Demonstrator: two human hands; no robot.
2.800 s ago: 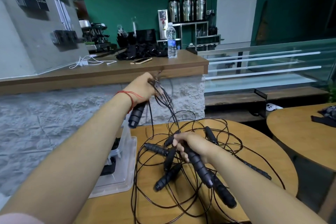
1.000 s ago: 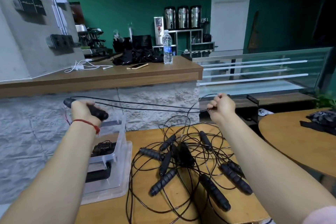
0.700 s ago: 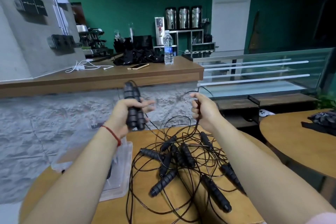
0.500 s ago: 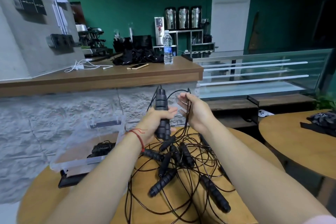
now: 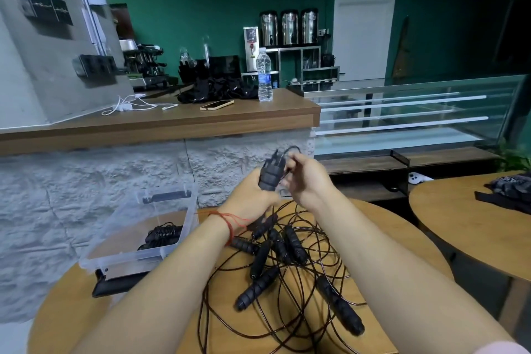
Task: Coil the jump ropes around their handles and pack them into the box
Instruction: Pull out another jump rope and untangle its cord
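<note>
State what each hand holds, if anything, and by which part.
The left hand grips the paired black handles around their lower half. The right hand pinches the cord near the handle tops; blur hides exactly where.

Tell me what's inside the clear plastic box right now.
One black coiled jump rope lies inside the clear box, toward its right side. Nothing else shows through the walls. The left forearm covers the near right corner, so that part is hidden.
</note>
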